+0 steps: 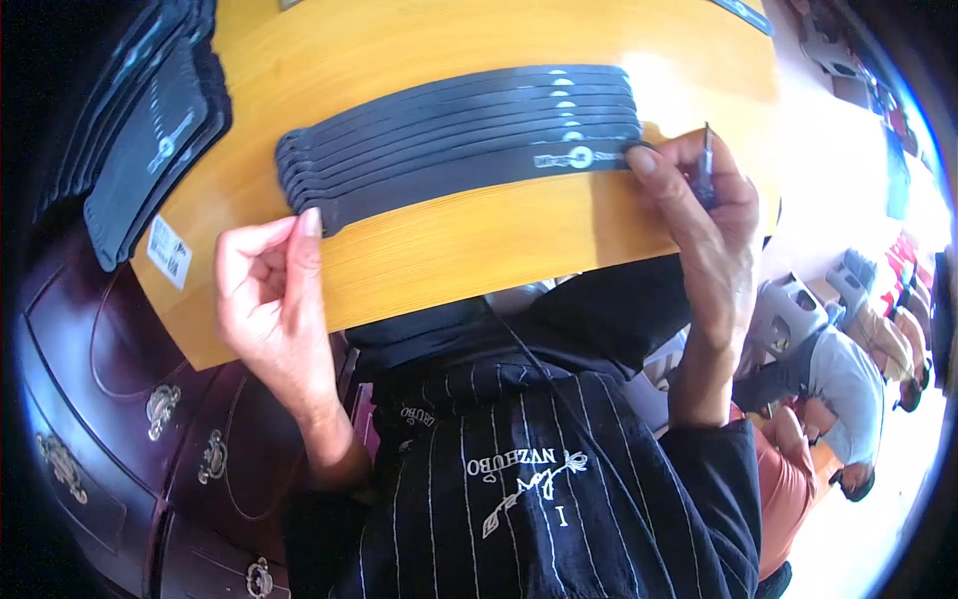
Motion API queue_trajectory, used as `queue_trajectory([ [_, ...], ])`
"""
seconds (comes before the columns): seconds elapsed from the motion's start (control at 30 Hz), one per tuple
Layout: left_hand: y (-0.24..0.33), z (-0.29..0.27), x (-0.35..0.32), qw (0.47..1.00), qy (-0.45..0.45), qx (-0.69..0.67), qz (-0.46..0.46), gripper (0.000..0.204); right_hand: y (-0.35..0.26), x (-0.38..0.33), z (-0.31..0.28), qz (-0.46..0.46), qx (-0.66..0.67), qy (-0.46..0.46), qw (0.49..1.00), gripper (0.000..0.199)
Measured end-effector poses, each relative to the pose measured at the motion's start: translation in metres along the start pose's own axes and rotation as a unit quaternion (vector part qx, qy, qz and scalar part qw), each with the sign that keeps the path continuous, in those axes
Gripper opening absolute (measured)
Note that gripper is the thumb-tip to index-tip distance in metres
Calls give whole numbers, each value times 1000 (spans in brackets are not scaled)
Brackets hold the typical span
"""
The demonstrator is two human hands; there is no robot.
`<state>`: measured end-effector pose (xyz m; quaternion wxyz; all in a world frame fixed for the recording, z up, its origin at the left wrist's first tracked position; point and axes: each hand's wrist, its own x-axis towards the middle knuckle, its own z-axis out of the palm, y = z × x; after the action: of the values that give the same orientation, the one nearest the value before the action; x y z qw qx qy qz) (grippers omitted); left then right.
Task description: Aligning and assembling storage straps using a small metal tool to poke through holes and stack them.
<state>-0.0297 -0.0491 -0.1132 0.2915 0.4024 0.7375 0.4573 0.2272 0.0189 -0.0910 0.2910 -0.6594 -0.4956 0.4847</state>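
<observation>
Several long black fabric straps lie overlapped in a fanned row on the table, each with a pale print near its right end. The nearest strap lies at the front of the row. My left hand is closed, thumb and forefinger pinching that strap's left end. At its right end, the thumb and forefinger of my right hand pinch the corner. Tucked in the same right hand is a small tool with a thin metal tip pointing up; its exact kind is unclear.
The yellow wooden table has a white label on its left edge. Stacks of black straps lie at the far left. Below stands a dark wooden cabinet with ornate handles. Other people sit at the right beside grey-white machines.
</observation>
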Motion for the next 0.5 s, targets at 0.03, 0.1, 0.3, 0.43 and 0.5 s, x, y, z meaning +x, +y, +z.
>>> queue_trajectory([
  [0.03,-1,0,0,1000,-3,-3,9,12,0,0,-1,5,9,-12,1000,22],
  [0.1,-4,2,1,1000,1,16,26,12,1,1,-1,-1,2,-8,1000,23],
  [0.3,0,6,1,1000,9,4,5,14,6,5,-1,-33,-23,5,999,23],
  [0.43,-2,6,0,1000,11,2,7,14,5,5,1,-36,-58,20,998,23],
  [0.5,-2,5,1,1000,12,17,9,14,4,4,1,-31,-56,17,998,23],
])
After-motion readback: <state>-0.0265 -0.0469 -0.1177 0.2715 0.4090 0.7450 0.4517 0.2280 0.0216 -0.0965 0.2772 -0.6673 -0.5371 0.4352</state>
